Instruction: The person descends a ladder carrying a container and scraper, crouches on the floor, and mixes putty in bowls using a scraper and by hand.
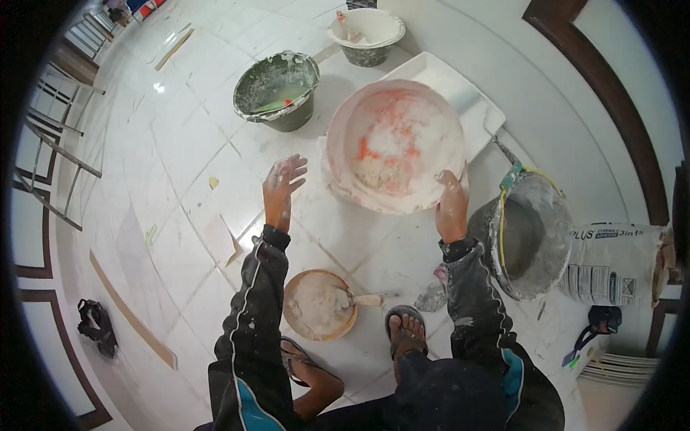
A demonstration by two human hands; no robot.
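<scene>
My right hand (451, 205) grips the near right rim of a round basin (336, 147), thumb on the inner side and the other fingers mostly hidden. White powder or paste (402, 133) coats the inside of the basin, with orange-red showing through. To the left of the basin, my left hand (282, 188) is held out with its fingers apart, whitened and touching nothing. Between my arms on the floor sits a shallow orange bowl (290, 323) of whitish, lumpy material. A tool with a pale handle (369, 300) rests in it, its blade partly buried.
A dark green bucket (296, 118) and a white-rimmed bucket (366, 56) stand at the back. Behind the basin lies a white tray (483, 115). On the right are a caked bucket (532, 230) and a cornice adhesive bag (604, 266). Wooden strips (133, 316) lie left.
</scene>
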